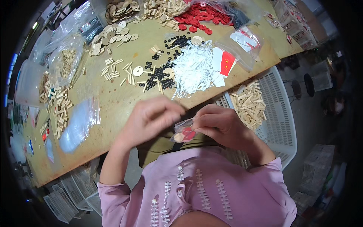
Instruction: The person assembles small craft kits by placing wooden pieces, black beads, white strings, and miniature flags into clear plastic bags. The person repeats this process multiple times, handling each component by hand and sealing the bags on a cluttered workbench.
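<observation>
A small clear plastic bag (pixel 184 133) hangs just off the table's front edge, above my lap. Through its film show red pieces and a pale wooden piece. My right hand (pixel 223 125) pinches the bag at its upper right side between thumb and fingers. Close by on the left, my left hand (pixel 153 117) is raised with its fingers bent toward the bag. Motion blurs those fingertips, so whether they hold anything is unclear. Beyond both hands lies a tangled heap of white cords (pixel 194 68), with small black rings (pixel 160 75) beside it.
Red flag cards (pixel 227 63) lie right of the cords. Red discs (pixel 204 17), wooden discs (pixel 113 34) and wooden blocks (pixel 62 108) cover parts of the table (pixel 109 125). Flat clear bags (pixel 80 126) lie left. A white crate (pixel 281 109) with wooden blocks stands right.
</observation>
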A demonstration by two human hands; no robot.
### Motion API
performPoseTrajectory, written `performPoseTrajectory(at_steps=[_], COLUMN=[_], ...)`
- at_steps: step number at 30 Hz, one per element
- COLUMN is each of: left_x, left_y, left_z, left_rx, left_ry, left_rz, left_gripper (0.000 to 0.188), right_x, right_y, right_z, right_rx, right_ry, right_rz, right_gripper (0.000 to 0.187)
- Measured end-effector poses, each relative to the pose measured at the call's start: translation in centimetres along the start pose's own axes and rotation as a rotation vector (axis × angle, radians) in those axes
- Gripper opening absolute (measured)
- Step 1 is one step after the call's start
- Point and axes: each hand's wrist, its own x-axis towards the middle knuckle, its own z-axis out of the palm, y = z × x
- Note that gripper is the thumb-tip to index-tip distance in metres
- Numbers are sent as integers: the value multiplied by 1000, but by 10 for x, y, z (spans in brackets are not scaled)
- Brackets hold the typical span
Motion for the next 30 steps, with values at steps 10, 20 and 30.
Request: performPoseTrajectory(at_steps=[10,20,30], left_x=[109,100,107], left_y=[-56,-61,-75], left_z=[11,-17,19], left_rx=[467,-294,-15], left_ry=[150,270,357], left_rz=[-179,-196,-96], left_gripper=[18,6,13], right_x=[-23,-29,-18], right_y=[26,35,29], right_z=[12,2,13], right_rx=[-170,-110,-88], right_ry=[294,321,280], right_rz=[-118,-46,-59], right_gripper=[16,19,19])
